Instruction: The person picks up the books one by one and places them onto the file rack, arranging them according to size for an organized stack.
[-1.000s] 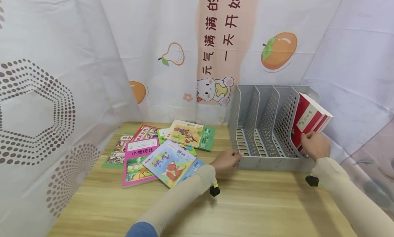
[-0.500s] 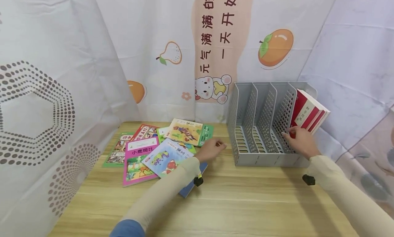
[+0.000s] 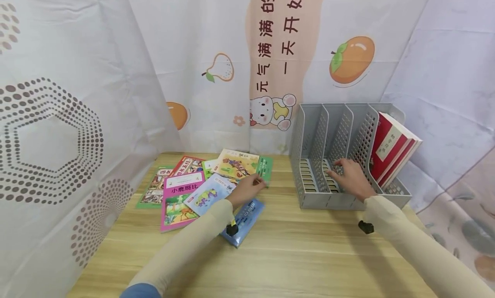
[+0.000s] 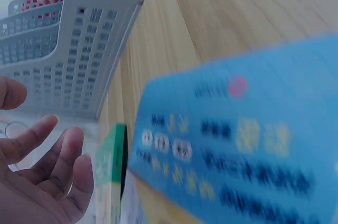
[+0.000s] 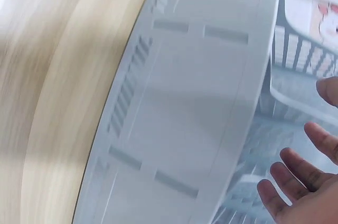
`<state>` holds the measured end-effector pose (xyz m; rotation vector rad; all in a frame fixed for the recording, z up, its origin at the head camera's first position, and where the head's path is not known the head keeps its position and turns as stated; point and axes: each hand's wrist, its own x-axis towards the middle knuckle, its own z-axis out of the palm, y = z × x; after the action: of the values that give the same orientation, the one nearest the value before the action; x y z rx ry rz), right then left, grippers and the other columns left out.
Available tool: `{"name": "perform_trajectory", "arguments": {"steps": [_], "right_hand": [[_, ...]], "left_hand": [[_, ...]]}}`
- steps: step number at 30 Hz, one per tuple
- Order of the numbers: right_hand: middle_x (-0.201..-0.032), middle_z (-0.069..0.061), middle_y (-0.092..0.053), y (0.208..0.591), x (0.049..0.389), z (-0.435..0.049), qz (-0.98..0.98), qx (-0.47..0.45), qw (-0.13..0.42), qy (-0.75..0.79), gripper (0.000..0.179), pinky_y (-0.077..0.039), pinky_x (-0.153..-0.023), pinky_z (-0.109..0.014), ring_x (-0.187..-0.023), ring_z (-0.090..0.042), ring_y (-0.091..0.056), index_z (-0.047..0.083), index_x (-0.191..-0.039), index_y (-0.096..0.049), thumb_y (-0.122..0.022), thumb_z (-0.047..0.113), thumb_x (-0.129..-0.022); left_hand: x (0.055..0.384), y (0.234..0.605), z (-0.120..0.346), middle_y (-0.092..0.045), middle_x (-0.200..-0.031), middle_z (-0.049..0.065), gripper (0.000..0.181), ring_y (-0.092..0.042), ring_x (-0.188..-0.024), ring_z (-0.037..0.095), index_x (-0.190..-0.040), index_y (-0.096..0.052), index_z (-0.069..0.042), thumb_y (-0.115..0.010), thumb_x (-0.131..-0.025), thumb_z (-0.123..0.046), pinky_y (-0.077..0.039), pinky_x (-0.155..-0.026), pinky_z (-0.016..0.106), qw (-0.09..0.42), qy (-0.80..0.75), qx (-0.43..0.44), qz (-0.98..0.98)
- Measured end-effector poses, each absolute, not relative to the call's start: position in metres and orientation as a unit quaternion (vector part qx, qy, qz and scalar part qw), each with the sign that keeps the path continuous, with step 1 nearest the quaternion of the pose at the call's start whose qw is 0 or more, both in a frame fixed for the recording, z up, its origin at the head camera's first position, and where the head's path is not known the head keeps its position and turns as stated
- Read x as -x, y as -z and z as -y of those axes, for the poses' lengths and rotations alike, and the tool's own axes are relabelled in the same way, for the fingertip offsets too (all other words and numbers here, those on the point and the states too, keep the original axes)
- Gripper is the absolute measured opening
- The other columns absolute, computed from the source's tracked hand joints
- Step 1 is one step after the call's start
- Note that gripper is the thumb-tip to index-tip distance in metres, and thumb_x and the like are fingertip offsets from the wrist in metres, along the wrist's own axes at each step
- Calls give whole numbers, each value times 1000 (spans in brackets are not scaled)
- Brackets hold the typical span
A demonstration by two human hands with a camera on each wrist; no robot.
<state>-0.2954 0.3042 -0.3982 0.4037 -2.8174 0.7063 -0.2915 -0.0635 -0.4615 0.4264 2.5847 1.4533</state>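
My left hand [image 3: 244, 190] hovers over the blue picture book [image 3: 209, 194], fingers loosely bent with nothing between them. In the left wrist view that book's blue back cover [image 4: 227, 139] fills the right side, apart from the fingers. My right hand [image 3: 353, 177] is over the front of the grey file rack [image 3: 328, 201], thumb and fingers spread and holding nothing. Several red books [image 3: 392, 149] lean in the rack's rightmost compartment. In the right wrist view the rack's front wall [image 5: 190, 102] lies beside the spread fingers [image 5: 301, 168].
Left of the rack lie overlapping picture books: a pink one [image 3: 181, 201], a green-edged one [image 3: 152, 192], a red one [image 3: 187, 164] and a cream-and-green one [image 3: 237, 162]. They rest on a wooden table [image 3: 294, 255]. Printed curtains [image 3: 216, 27] hang behind and at both sides.
My right hand has left the red books and moved left across the rack's front. My left hand has moved from the rack's left corner to above the blue book.
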Motion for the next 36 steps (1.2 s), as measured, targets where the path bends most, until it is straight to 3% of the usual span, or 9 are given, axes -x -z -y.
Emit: {"name": "perform_trajectory", "arguments": {"steps": [8,12,17,22,28,36], "right_hand": [[-136,-33,-52,402,296,-264,949,-159,105,-253,56,-31,-107,-68,-132,-52,-41,-9,-136,-53,-60,37,-105],[-137,-32,-52,406,296,-246,946,-173,109,-250,53,-32,-107,-66,-132,-51,-41,-8,-136,-54,-62,34,-105],[-134,-27,-56,415,297,-222,941,-191,111,-254,50,-35,-107,-63,-131,-47,-45,-5,-134,-57,-64,34,-104],[-135,-23,-57,422,292,-197,929,-205,88,-294,51,-38,-107,-61,-131,-43,-48,-2,-134,-58,-62,38,-104],[-131,-20,-61,426,285,-169,924,-219,73,-306,46,-46,-99,-57,-120,-39,-56,0,-131,-61,-66,36,-102],[-130,-19,-62,450,279,-138,908,-200,4,-367,46,-45,-102,-56,-123,-40,-56,0,-130,-61,-67,35,-101]], "left_hand": [[292,467,104,-66,-111,1,24,-63,-97,19,-115,-64,-17,-57,-107,-38,-53,-81,39,55,-470,-125,-872],[289,468,122,-66,-113,7,27,-64,-97,23,-117,-63,-15,-56,-107,-40,-54,-78,39,55,-479,-116,-868],[283,468,139,-66,-114,5,30,-63,-98,20,-118,-64,-17,-56,-106,-44,-54,-79,38,51,-470,-88,-877],[276,471,156,-65,-113,5,27,-64,-98,22,-117,-64,-15,-59,-105,-39,-54,-84,40,45,-484,-49,-872],[273,477,182,-65,-111,7,29,-66,-91,23,-116,-64,-14,-59,-105,-40,-54,-78,37,37,-503,-24,-863],[261,474,207,-62,-110,11,30,-63,-87,24,-118,-63,-10,-60,-105,-37,-54,-71,35,39,-530,16,-847]]}}
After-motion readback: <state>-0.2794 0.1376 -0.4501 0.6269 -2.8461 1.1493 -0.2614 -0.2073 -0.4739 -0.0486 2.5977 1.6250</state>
